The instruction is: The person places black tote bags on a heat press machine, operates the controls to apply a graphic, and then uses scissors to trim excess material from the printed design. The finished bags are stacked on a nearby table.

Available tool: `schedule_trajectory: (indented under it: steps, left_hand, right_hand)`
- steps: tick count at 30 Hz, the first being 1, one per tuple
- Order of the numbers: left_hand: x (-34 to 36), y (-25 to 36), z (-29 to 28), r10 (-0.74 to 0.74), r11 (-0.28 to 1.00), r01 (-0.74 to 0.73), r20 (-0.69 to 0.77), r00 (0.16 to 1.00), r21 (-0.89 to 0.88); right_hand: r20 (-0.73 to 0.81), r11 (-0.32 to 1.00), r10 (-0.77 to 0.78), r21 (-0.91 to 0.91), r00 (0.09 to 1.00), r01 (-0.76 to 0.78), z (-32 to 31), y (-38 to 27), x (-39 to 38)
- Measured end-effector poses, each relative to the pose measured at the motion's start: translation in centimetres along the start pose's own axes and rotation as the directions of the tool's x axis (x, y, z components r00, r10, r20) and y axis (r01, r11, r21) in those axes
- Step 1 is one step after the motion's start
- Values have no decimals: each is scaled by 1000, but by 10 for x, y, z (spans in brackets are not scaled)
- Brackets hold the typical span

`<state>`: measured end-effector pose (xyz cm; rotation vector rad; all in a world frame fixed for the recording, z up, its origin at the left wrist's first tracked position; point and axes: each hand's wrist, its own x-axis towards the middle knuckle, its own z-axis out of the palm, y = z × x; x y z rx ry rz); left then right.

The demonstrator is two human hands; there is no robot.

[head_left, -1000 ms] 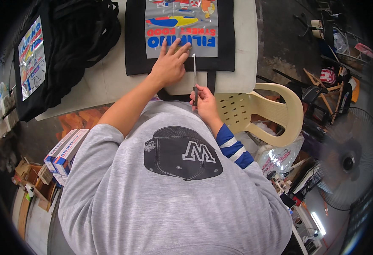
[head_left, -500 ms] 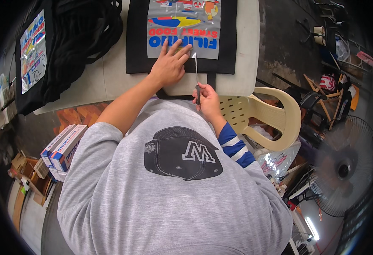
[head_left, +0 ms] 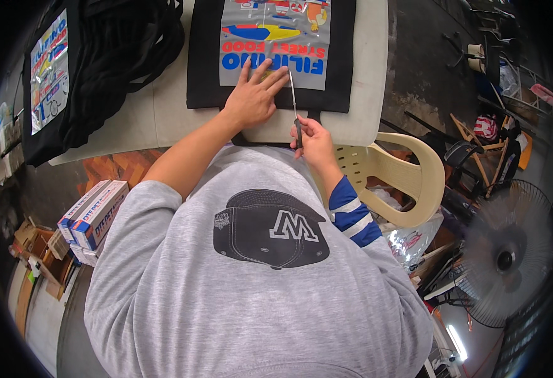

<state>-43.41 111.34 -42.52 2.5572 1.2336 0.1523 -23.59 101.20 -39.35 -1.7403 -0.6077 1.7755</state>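
A black tote bag [head_left: 339,75] lies flat on the table, its handle straps toward me. On it is a grey shiny sheet with a colourful print [head_left: 273,47], upside down to me. My left hand [head_left: 249,104] rests on the sheet's near edge, fingers outstretched and flat. My right hand [head_left: 315,140] is closed on the dark handle of a slim tool with a long, thin silvery blade [head_left: 293,91]. The blade points away from me, and its tip is over the sheet beside my left fingertips. Whether the tip touches the sheet, I cannot tell.
A heap of black bags [head_left: 116,57], one with the same print, lies on the pale table [head_left: 368,82] at left. A beige plastic chair [head_left: 424,179] stands at the table's near right corner. Boxes [head_left: 97,214] are stacked at left; a fan [head_left: 506,252] is at right.
My right hand has shifted slightly right, and the tool now leans a little more. My left hand stays on the sheet. The whole view has moved slightly.
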Motion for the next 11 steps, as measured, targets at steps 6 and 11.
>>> schedule_trajectory:
  steps: [6, 11]
  left_hand:
    - [0, -2, 2, 6, 1000, -7, -19, 1000, -31]
    - [1, 0, -1, -7, 1000, 7, 24, 1000, -18]
  right_hand:
    - [-11, 1000, -18, 17, 1000, 18, 2, 4, 7]
    - [8, 1000, -25, -7, 1000, 25, 1, -5, 14]
